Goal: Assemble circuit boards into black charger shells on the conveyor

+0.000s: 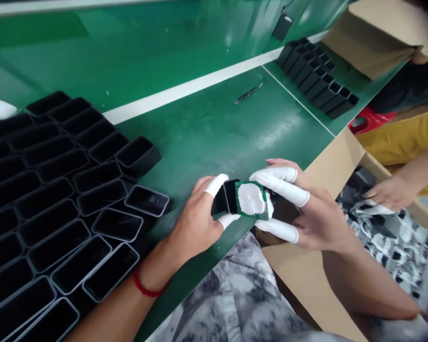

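My left hand, with white covers on thumb and finger, grips a black rectangular housing just over the table's front edge. My right hand, also in white finger covers, pinches a green circuit board that bears a large white round patch. The board meets the open end of the housing; how far it sits inside I cannot tell. To the left stand many black open-topped housings packed in rows. Closer to my left forearm lie several dark panels with pale rims.
A tweezer-like tool lies on the green table. More black housings stand in rows at the back right, beside a cardboard box. On the right, a co-worker's hand reaches into a carton of white and black parts.
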Tool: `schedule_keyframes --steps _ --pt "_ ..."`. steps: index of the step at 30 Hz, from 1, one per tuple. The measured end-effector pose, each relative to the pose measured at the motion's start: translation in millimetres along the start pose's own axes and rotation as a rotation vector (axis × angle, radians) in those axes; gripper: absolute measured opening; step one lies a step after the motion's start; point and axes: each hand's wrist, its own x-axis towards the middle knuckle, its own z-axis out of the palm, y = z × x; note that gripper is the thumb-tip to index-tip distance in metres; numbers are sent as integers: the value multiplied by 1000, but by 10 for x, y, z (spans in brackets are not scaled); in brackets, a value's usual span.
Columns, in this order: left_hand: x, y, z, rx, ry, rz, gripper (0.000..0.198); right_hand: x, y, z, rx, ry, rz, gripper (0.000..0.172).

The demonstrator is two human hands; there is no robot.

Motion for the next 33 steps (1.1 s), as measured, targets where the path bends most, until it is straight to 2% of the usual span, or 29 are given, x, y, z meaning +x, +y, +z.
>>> schedule_keyframes --steps 9,15,19,24,33 --pt "-1 23 9 -19 55 -6 63 254 -49 -115 -125 -109 -30 70" --pt "2 6 6 -12 71 -60 60 266 -29 -146 -109 -54 8 69" --pt "9 -2 2 -14 48 -74 59 276 4 -142 -49 -95 -2 71" --pt "19 15 -10 14 45 -73 60 266 26 -142 -40 -117 56 73" --pt "25 -18 -30 62 13 -78 55 235 73 -175 28 -4 39 61"
